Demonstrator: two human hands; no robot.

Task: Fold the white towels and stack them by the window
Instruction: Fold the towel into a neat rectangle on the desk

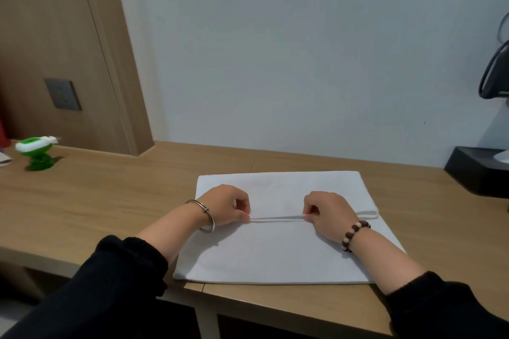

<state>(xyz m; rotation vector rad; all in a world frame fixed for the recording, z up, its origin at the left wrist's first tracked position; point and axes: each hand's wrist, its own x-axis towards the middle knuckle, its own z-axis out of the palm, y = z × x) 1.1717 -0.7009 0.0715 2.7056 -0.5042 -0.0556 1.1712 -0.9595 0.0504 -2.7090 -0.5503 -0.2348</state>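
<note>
I see the white towel [275, 256] flat on the wooden table [110, 201], near edge, right of centre. A folded edge runs across its middle. The left hand [225, 205] and right hand [327, 213] each pinch that edge, fingers curled, hands apart. Green toy [34, 153] sits far left, black box [479, 170] far right, dark wall socket [62, 94] on the left panel.

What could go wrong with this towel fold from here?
The left hand and right hand pinch the white towel at its fold, only near the middle. The fold's right end gapes open past the right hand, so the layers may land uneven. The towel's near edge also lies at the table front edge, so a pull toward the person might drag it off.
</note>
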